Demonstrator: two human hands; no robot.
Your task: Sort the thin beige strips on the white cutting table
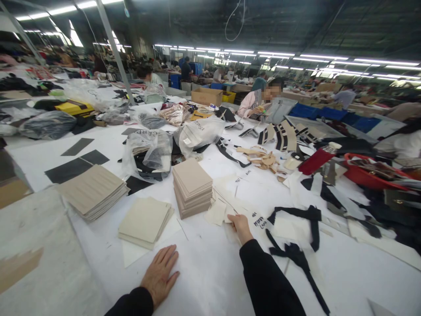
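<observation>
My left hand (160, 273) lies flat on the white table, fingers stretched out, holding nothing. Just beyond its fingertips is a low stack of cream sheets (144, 221), resting on a larger white sheet (130, 253). My right hand (240, 228) reaches forward with its fingers pinched at the edge of some thin pale pieces (217, 212); what lies between the fingertips is too small to make out. A tall stack of beige boards (192, 186) stands left of that hand. Farther left sits a wider stack of tan boards (94, 188).
Black straps (297, 254) lie right of my right arm. Clear plastic bags (148, 151) sit behind the stacks, beside dark flat pieces (77, 164). A red bottle (317, 159) and a red basin (368, 173) are at the right. Across the table a person (251, 104) is bent over work.
</observation>
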